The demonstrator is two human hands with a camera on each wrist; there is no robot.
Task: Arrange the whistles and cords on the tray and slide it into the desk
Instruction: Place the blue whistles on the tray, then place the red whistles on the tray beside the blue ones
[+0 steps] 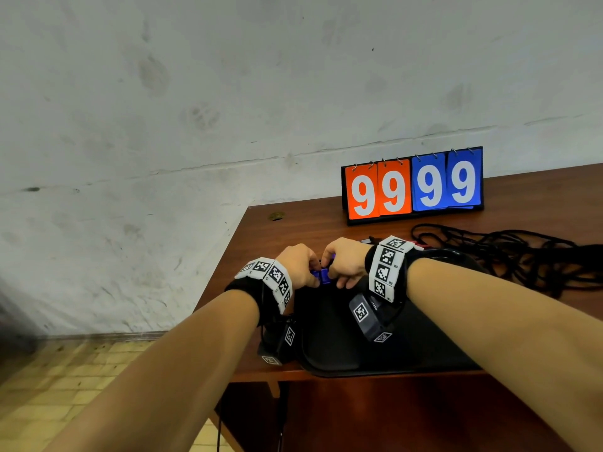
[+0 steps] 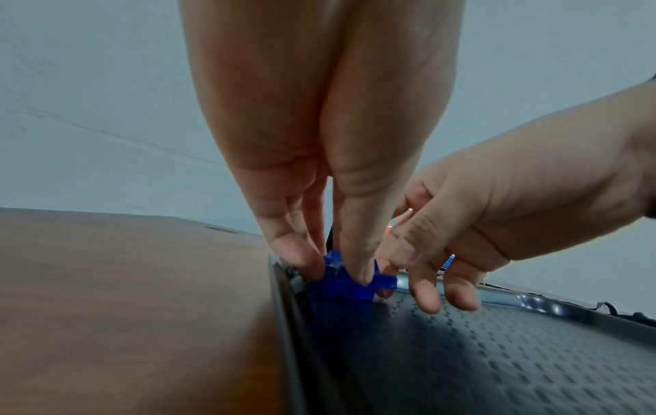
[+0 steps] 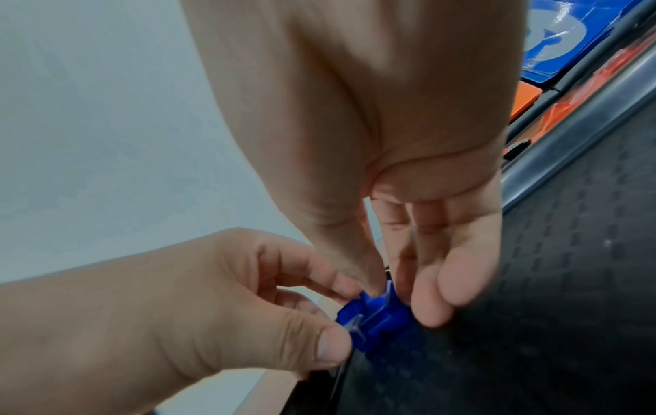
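Observation:
A translucent blue whistle (image 1: 321, 275) sits at the far left corner of the black textured tray (image 1: 329, 347), just above its floor. My left hand (image 1: 301, 267) pinches the blue whistle (image 2: 349, 283) between thumb and fingers. My right hand (image 1: 342, 265) pinches the same blue whistle (image 3: 376, 317) from the other side, thumb and forefinger on it, other fingers hanging loose over the tray (image 3: 532, 309). A tangle of black cords (image 1: 522, 256) lies on the desk (image 1: 293, 230) to the right, beyond the tray. An orange whistle (image 3: 568, 109) lies past the tray's far rim.
A flip scoreboard (image 1: 412, 187) showing 9999 in orange and blue stands at the back of the desk against the white wall. The desk's left edge drops to a tiled floor (image 1: 65, 380). The tray (image 2: 497, 351) overhangs the desk's near edge slightly.

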